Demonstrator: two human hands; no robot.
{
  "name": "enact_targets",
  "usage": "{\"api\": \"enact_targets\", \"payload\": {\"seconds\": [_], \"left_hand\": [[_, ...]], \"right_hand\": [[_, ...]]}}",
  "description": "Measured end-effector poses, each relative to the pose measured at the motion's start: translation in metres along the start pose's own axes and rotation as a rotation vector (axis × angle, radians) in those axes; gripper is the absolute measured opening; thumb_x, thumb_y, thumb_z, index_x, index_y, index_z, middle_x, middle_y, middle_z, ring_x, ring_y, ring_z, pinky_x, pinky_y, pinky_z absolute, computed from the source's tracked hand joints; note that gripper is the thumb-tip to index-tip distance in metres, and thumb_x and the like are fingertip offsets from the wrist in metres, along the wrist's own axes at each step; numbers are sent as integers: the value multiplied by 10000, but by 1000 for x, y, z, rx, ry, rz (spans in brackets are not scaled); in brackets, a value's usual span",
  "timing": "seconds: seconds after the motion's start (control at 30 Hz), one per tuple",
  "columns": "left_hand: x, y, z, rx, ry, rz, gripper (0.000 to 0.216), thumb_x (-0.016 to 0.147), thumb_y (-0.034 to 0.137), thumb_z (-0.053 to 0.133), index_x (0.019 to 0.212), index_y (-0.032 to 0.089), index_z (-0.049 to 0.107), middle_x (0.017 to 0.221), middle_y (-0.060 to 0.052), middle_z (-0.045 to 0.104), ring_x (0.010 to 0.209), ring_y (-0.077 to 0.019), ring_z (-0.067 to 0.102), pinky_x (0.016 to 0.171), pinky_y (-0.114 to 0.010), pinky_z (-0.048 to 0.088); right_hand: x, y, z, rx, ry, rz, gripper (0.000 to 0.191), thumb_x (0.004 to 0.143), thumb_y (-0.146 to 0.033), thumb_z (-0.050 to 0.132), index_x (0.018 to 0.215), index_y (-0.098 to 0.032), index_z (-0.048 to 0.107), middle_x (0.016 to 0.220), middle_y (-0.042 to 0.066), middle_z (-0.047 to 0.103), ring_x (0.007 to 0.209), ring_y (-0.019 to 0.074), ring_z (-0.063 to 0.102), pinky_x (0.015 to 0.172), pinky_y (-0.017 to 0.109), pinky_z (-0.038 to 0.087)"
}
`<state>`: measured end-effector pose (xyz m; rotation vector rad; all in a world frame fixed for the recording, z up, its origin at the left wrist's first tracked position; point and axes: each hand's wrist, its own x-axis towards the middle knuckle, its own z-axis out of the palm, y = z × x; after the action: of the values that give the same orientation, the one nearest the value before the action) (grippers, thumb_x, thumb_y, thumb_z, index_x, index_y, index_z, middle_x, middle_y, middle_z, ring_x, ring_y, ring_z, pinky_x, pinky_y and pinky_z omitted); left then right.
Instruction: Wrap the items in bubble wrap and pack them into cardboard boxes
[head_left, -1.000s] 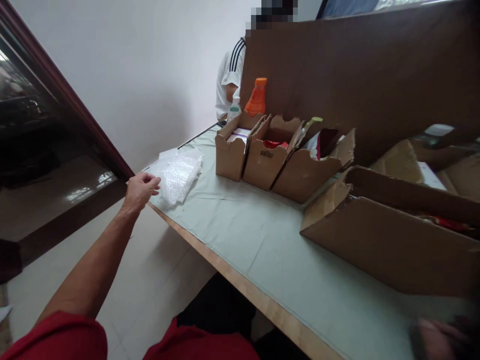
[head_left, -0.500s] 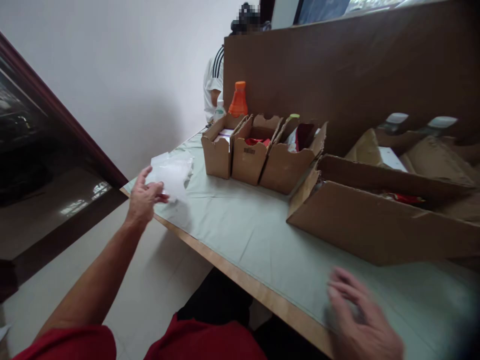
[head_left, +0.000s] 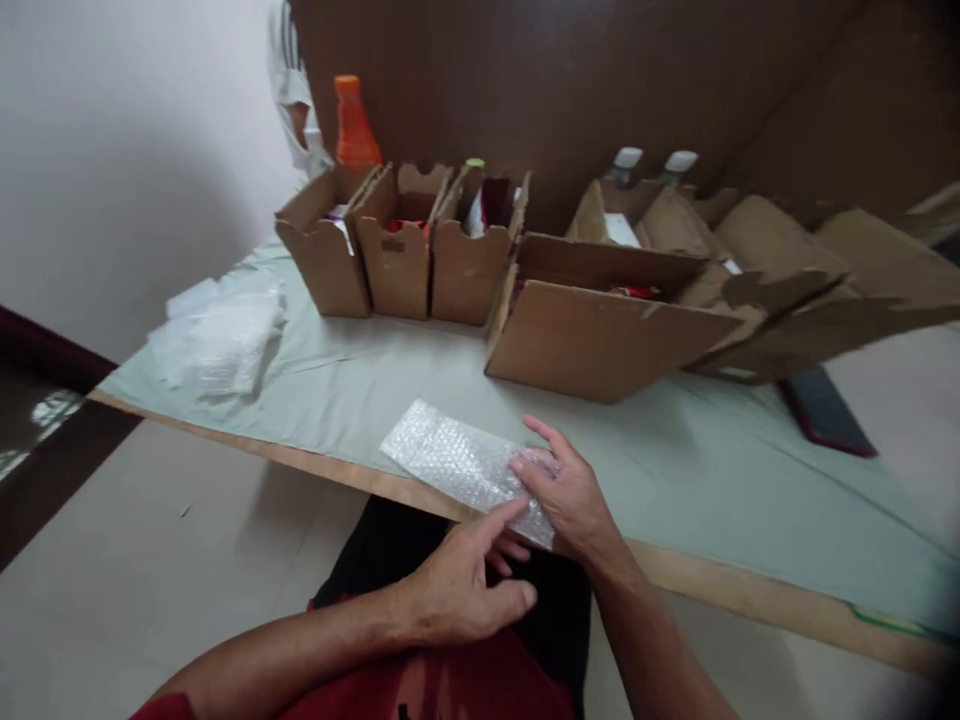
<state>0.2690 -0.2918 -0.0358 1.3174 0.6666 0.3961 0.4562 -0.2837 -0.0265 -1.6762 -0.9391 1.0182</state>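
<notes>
A clear bubble wrap bag lies slanted at the table's front edge, its right end in my right hand. The thumb presses on top of the plastic and one finger sticks out past its far side. My left hand is just in front, palm inward, with thumb and fingers apart. Its index fingertip reaches the bag's near edge; whether it presses there I cannot tell. Farther left, a pile of bubble wrap bags rests on the green table cover.
Cardboard bins line the back, holding small packages. A wide cardboard bin stands nearer. An orange bottle and white-capped bottles are behind. A dark flat object lies right. Another person's sleeve shows at the back left.
My view has turned right and down. My left hand has come from the bag pile to the front edge. A bubble wrap bag is now in front of me, in my right hand.
</notes>
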Motion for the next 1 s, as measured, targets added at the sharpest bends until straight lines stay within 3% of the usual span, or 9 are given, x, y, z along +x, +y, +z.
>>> {"api": "enact_targets", "payload": {"seconds": [0.13,0.27,0.33,0.43,0.57,0.67,0.83,0.93,1.0], "left_hand": [[5,14,-6,137,-144,73,439,818,239,653,1252,211,716,1055,-102,768,852,-211,703,789,-376,592],[26,34,-38,406,79,250,255,895,240,598,1104,217,742,1048,-93,763,906,-228,704,854,-425,599],[39,41,-50,508,170,312,265,914,240,582,1135,224,727,1149,-105,741,1011,-250,702,895,-444,602],[59,41,-53,680,179,348,372,944,262,565,1303,227,656,1417,-132,631,1295,-299,608,1043,-494,550],[80,17,-49,948,-20,431,682,956,368,589,1569,162,373,1665,-181,355,1543,-340,338,1255,-550,308],[87,-5,-63,1100,-88,443,714,953,432,603,1572,177,356,1671,-178,345,1559,-362,301,1284,-570,195],[80,-16,-91,1181,-53,450,618,960,462,597,1522,270,424,1692,-105,327,1573,-377,252,1286,-590,108],[78,-9,-98,1190,-39,461,547,987,461,543,1495,276,463,1667,-106,370,1551,-372,302,1266,-586,186],[79,-1,-101,1215,68,459,483,999,440,501,1444,254,524,1597,-130,459,1494,-373,386,1218,-581,287]], "right_hand": [[10,9,-52,-188,-16,-28,607,823,-443,673,1372,-196,605,791,15,679,626,164,579,572,293,474],[20,20,-107,-578,259,-162,553,800,-408,659,1292,-155,661,1042,136,743,895,281,676,812,453,556],[18,23,-114,-724,419,-263,498,863,-415,602,1284,-157,667,1181,170,724,1041,332,671,913,534,543],[11,27,-83,-839,391,-437,448,966,-361,501,1357,-184,630,1377,160,659,1277,342,601,1074,582,473],[5,32,-11,-936,54,-546,526,992,-241,442,1501,-125,500,1554,163,525,1473,299,445,1177,519,418],[-1,43,-2,-995,-41,-531,577,1014,-325,483,1545,-106,432,1600,170,468,1517,297,385,1235,505,350],[-32,78,-79,-1116,174,-393,628,1031,-459,469,1584,-184,360,1620,166,441,1508,335,399,1217,575,324],[-46,86,-117,-1137,366,-297,551,1056,-456,376,1519,-169,458,1552,195,520,1446,352,480,1149,582,387],[-45,81,-126,-1111,435,-281,525,1056,-443,355,1462,-154,520,1492,207,575,1389,356,536,1097,568,433]]}}
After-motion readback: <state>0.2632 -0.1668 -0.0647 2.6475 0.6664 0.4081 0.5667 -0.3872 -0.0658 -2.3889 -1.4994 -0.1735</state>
